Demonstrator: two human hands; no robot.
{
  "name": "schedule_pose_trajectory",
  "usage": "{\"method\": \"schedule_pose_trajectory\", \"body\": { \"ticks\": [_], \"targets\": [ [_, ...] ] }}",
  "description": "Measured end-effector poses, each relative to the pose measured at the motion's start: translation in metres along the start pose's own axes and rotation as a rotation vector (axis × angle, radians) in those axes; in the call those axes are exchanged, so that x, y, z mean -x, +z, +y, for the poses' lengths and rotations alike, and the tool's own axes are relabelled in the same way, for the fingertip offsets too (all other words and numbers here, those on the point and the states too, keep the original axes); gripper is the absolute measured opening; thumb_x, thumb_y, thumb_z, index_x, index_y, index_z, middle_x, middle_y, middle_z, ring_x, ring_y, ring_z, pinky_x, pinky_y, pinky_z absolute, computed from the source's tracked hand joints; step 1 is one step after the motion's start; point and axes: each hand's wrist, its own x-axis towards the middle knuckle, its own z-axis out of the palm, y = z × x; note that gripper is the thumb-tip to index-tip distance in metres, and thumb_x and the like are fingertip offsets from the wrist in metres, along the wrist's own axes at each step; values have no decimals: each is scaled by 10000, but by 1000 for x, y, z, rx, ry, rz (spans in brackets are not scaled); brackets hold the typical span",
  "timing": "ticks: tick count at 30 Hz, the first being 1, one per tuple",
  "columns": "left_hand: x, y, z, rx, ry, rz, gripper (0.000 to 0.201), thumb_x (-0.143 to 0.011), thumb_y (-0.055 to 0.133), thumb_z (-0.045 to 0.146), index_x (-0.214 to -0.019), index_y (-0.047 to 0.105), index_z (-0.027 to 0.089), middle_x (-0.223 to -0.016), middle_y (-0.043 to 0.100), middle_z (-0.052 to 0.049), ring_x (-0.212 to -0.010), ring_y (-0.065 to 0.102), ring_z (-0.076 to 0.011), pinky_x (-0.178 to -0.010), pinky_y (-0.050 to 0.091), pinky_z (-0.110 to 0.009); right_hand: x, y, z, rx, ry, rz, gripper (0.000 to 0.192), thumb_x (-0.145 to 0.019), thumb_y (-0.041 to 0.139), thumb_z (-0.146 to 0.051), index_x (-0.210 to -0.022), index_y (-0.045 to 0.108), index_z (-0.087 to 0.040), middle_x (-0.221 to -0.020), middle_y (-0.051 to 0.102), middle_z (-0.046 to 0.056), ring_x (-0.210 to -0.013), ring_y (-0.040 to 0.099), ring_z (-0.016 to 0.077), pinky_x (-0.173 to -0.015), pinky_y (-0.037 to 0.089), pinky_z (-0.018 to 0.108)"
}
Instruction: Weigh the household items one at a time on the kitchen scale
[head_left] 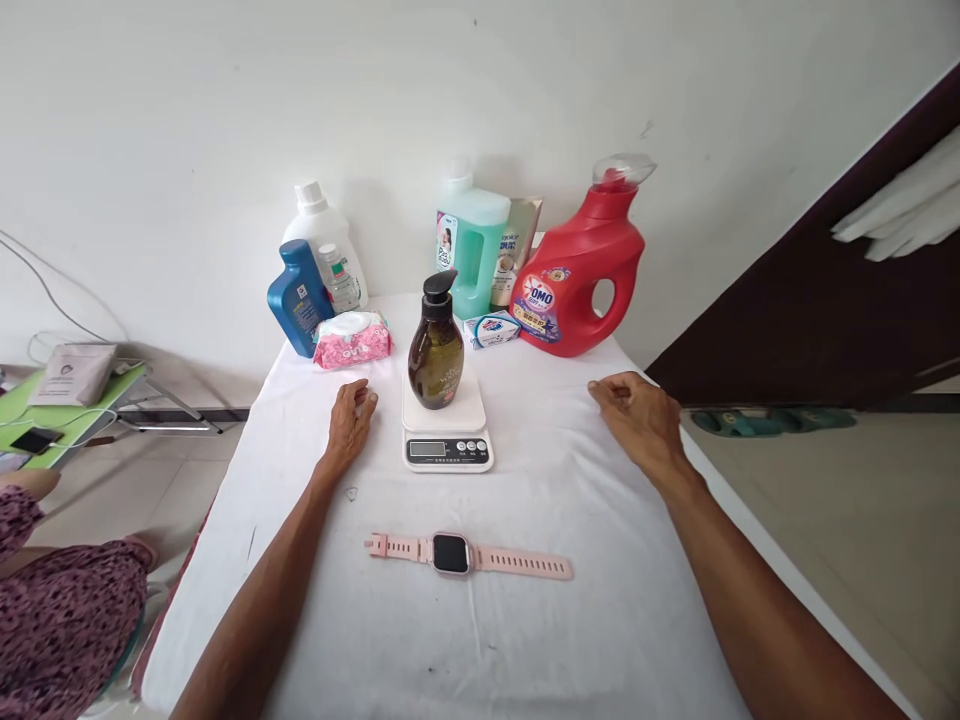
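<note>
Between the two hands, the brown bottle is stood upright on the scale. The left hand is laid flat and empty nearer it; the right hand is loosely curled, empty, farther off.

Dark brown pump bottle, black pump head, standing upright on a white kitchen scale, mid surface, scale display facing the person, between both hands
</note>
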Motion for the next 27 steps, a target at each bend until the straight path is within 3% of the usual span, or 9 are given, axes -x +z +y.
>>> {"method": "schedule_pose_trajectory", "body": {
  "ticks": [5, 8, 11, 15, 20, 23, 27],
  "targets": [
    [3, 1, 4, 39, 4, 3, 369, -968, 619, 452, -1238, 647, 204, -1251, 678, -144, -1162, 710, -275, -1059, 581, -516, 11, 43, -35, -245, -48, -50, 379, -884, 564, -568, -738, 628, -224, -742, 712, 74, -657, 657, 221, -611, 532, 344],
    [4, -1, 9, 51, -16, 17, 398, -939, 665, 498, -1215, 661, 212, -1235, 689, -137, -1161, 710, -281, -1078, 566, -528, 20, 64, -41, -350, -38, -58, 413, -878, 572, -589, -697, 613, -220, -724, 696, 66, -619, 621, 190, -598, 518, 320],
    [7, -5, 21, 102, -77, 7, 473, -929, 677, 560, -1231, 659, 196, -1293, 695, -166, -1205, 706, -299, -1107, 542, -537, 21, 70, -34, -399, -13, -61, 403, -879, 587, -579, -700, 617, -219, -711, 677, 47, -612, 604, 172, -617, 513, 310],
    [8, -11, 54, 229, -107, -44, 635, -919, 697, 617, -1397, 579, 216, -1430, 667, -192, -1363, 637, -340, -1140, 509, -557, 15, 70, -26, -461, 18, -85, 429, -872, 602, -610, -698, 619, -218, -712, 673, 44, -604, 594, 168, -611, 507, 307],
    [-10, 0, 108, 241, 58, -124, 901, -746, 892, 583, -1496, 503, 272, -1516, 607, -165, -1432, 575, -358, -1170, 486, -543, 10, 69, -27, -458, -15, -106, 451, -900, 557, -618, -683, 595, -224, -704, 674, 51, -609, 596, 179, -612, 508, 316],
    [-30, 12, 132, 210, 102, -139, 853, -725, 904, 564, -1442, 550, 266, -1447, 647, -147, -1330, 639, -348, -1091, 546, -504, 9, 69, -26, -418, -38, -100, 439, -930, 519, -585, -685, 592, -228, -693, 676, 49, -600, 581, 177, -609, 489, 316],
    [-46, 18, 149, 103, 48, -160, 559, -724, 895, 515, -1150, 685, 221, -1089, 769, -92, -959, 739, -288, -836, 615, -430, 8, 70, -24, -410, -54, -98, 431, -949, 497, -568, -679, 565, -239, -659, 652, 33, -586, 551, 171, -612, 462, 311]
  ]
}}
